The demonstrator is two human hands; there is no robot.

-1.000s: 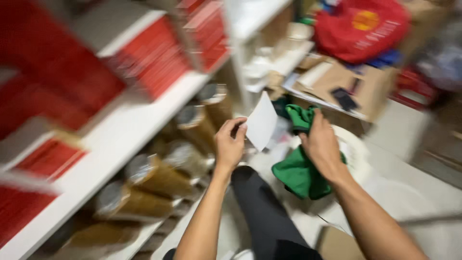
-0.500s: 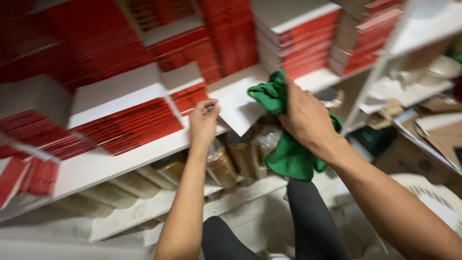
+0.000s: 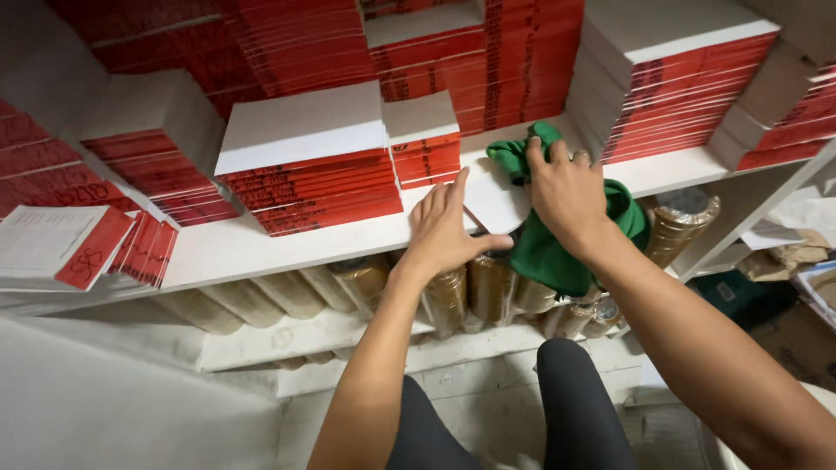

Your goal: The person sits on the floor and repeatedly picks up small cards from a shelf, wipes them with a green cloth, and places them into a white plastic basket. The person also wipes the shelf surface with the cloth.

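Your left hand (image 3: 444, 228) lies flat and spread on the white shelf (image 3: 261, 248), fingers straight and fanned toward the stacks, thumb stretched out to the right; the palm and fingertips press on a white card (image 3: 496, 202) that rests on the shelf edge, and nothing is pinched between the fingers. Your right hand (image 3: 566, 193) is curled loosely over a green cloth (image 3: 544, 252), fingers bent and bearing down on its bunched top, a ring showing on one finger; whether the fingertips actually clamp the fabric underneath you cannot tell, since the hand covers that part. The cloth sits bunched on the shelf right beside the card, and its lower half hangs over the shelf's front edge, in front of the brown tape rolls (image 3: 475, 287) lined on the shelf below. Just left of your left hand stands a short stack of red-edged booklets (image 3: 423, 144), touching a wider, white-topped stack (image 3: 306, 161); taller red stacks (image 3: 675, 78) rise to the right of your right hand. The two hands are close together, thumbs nearly meeting over the card
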